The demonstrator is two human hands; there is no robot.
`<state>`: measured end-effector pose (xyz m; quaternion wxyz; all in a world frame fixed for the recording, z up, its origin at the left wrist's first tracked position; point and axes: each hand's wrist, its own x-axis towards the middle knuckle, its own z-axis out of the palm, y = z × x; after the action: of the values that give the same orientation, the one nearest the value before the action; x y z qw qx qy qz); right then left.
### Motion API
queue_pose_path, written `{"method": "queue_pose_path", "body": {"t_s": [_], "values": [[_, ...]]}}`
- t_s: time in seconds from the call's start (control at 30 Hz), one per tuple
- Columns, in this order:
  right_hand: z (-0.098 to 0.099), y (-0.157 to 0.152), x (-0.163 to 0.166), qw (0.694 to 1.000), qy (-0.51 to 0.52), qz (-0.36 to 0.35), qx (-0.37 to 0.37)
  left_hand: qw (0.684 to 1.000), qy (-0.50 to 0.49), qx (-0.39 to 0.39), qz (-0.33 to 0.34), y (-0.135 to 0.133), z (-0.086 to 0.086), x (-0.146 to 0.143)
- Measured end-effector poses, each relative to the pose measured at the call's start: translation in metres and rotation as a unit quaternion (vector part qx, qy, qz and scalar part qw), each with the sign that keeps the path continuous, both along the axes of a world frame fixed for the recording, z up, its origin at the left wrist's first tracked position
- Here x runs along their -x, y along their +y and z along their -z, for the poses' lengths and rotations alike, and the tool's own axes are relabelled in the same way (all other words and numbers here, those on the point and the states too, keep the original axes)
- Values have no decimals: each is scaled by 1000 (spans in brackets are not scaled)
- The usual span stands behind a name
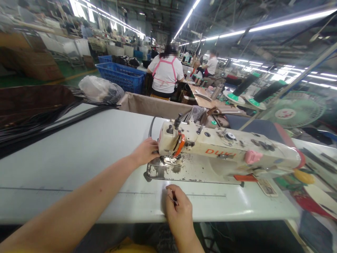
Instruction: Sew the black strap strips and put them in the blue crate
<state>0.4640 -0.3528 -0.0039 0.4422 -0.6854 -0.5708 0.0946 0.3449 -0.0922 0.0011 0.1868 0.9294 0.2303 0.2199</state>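
Note:
A cream industrial sewing machine (223, 151) stands on a white table (79, 165). My left hand (145, 151) reaches to the left side of the machine head, fingers curled by the needle area (168, 160); what they grip is hidden. My right hand (177, 211) rests at the table's front edge, fingers closed on a small thin metal tool (172, 199). The worn metal needle plate (163, 170) lies between the two hands.
Black straps (39, 123) and a brown sheet (28, 100) lie on the table's far left, with a plastic bag (100, 89). Thread cones (247, 88) and a green fan (295, 110) stand at right. Blue crates (119, 75) and seated workers (165, 72) are beyond.

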Motion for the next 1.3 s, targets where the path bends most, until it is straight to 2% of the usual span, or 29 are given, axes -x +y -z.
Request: {"method": "queue_pose_path", "body": {"t_s": [0.27, 0.5, 0.77, 0.97, 1.13, 1.3], "values": [[5, 1, 1, 1000, -4, 7, -27, 997, 15, 12, -80, -19, 6, 14], [0, 1, 2, 1000, 4, 7, -19, 996, 18, 47, -80, -23, 0, 11], [1, 1, 2, 1000, 14, -3, -2, 987, 41, 110, -114, -50, -4, 21], [-4, 2, 2, 1000, 14, -2, 3, 977, 49, 153, -137, -55, -12, 17], [-3, 2, 3, 1000, 15, -1, 6, 975, 49, 155, -151, -59, -10, 17], [-2, 3, 3, 1000, 16, -3, 3, 974, 23, 159, -159, -77, -4, 15]]}}
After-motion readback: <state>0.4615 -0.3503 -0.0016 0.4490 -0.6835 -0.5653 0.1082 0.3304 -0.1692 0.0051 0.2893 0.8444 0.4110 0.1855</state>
